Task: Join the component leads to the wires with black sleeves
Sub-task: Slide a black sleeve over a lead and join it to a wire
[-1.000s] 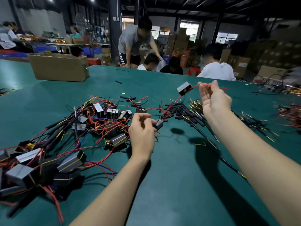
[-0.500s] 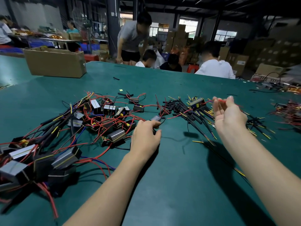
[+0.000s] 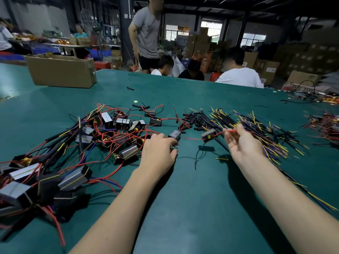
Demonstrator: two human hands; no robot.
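Observation:
My right hand pinches the red lead of a small black component, which hangs just above the green table. My left hand rests palm down on the table, its fingers closed on another small dark component with red leads. A heap of boxy components with red wires lies to the left. Loose black sleeves lie in the middle. A fan of black-sleeved wires with yellow tips spreads behind and right of my right hand.
A cardboard box stands at the table's far left. More wired parts lie at the right edge. Several people sit and stand beyond the far edge. A thin black wire lies between my hands.
My right hand has come down and toward me, lowering the component on its red lead to just above the table. My left hand stays on the table by the heap.

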